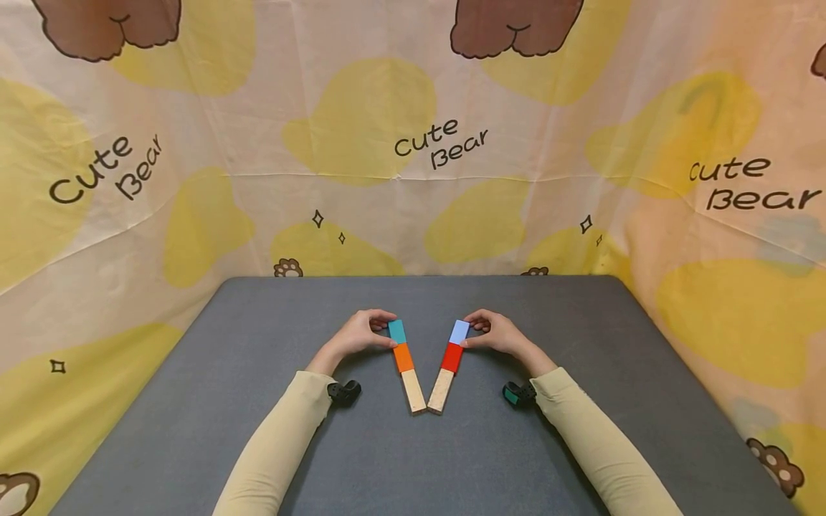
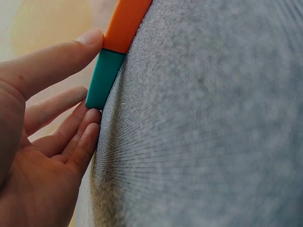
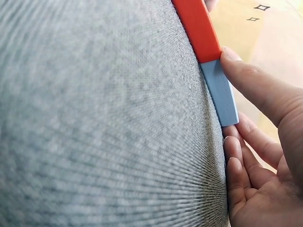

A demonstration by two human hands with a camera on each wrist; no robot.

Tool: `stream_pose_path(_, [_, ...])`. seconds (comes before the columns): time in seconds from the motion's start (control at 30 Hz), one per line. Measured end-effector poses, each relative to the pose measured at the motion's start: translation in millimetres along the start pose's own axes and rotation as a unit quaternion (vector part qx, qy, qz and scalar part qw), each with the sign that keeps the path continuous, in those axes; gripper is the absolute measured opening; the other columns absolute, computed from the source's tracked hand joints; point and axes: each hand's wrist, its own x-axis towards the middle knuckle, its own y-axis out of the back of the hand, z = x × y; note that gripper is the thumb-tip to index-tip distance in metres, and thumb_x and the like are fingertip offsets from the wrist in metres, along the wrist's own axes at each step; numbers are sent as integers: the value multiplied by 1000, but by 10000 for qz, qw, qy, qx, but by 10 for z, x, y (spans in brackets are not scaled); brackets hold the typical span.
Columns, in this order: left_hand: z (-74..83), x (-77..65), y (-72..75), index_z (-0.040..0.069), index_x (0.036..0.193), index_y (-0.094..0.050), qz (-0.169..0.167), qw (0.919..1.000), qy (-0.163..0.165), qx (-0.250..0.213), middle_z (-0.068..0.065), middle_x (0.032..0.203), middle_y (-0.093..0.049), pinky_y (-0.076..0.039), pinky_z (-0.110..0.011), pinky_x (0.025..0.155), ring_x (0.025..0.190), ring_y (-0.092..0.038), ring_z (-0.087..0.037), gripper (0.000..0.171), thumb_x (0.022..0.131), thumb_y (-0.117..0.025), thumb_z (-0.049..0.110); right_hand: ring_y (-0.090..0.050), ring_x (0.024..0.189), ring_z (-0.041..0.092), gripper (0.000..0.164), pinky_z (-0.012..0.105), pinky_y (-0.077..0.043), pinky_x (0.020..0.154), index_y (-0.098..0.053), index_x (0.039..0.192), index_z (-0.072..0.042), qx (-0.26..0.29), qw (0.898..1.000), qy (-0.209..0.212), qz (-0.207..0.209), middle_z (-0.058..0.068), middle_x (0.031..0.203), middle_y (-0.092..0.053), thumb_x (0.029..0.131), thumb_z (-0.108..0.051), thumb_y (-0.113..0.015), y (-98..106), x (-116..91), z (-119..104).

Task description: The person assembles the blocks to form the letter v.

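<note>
Two rows of blocks lie in a V on the table, their near ends close together. In the left row are a teal block [image 1: 396, 331], an orange block [image 1: 403, 357] and a plain wooden block [image 1: 414, 391]. The right row has a light blue block [image 1: 459, 331], a red block [image 1: 452, 357] and a plain wooden block [image 1: 441, 391]. My left hand [image 1: 358, 335] touches the left row, thumb at the orange-teal seam, fingertips by the teal block's far end. Mirroring it, my right hand [image 1: 499, 335] has its thumb at the red-blue seam and fingertips by the light blue block's end.
The grey table [image 1: 426, 473] spreads around both rows. Behind it and along the sides hangs a printed cloth [image 1: 361, 115] with bears and lettering. A dark band with a small device [image 1: 345, 393] sits on the left wrist, another device [image 1: 518, 394] on the right.
</note>
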Motion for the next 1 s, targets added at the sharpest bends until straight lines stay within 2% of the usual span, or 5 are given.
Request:
stream_pose_path(0.43, [-33, 16, 35, 13, 124, -63, -141, 9999, 23, -60, -8, 125, -61, -45, -42, 98, 111, -57, -24, 56, 74, -82, 27, -55, 103, 24, 55, 40, -45, 91, -62, 118, -9, -26, 10000, -11, 6, 11, 112, -62, 72, -31, -83, -12, 2, 18])
stream_pose_path(0.67, [-48, 31, 44, 12, 126, -61, -223, 9997, -68, -50, -8, 125, -60, -46, -42, 95, 109, -56, -24, 57, 75, -81, 28, -55, 103, 24, 55, 40, -45, 91, -62, 119, -9, -31, 10000, 33, -15, 11, 113, -62, 72, -31, -83, -17, 1, 7])
stream_pose_path(1.0, [-64, 78, 44, 14, 125, -62, -298, 9995, -104, -7, -7, 123, -60, -46, -39, 93, 106, -55, -22, 53, 76, -80, 23, -55, 104, 24, 56, 39, -45, 91, -62, 119, -8, -22, 10000, 17, -12, 11, 113, -61, 73, -31, -83, -12, -2, 0])
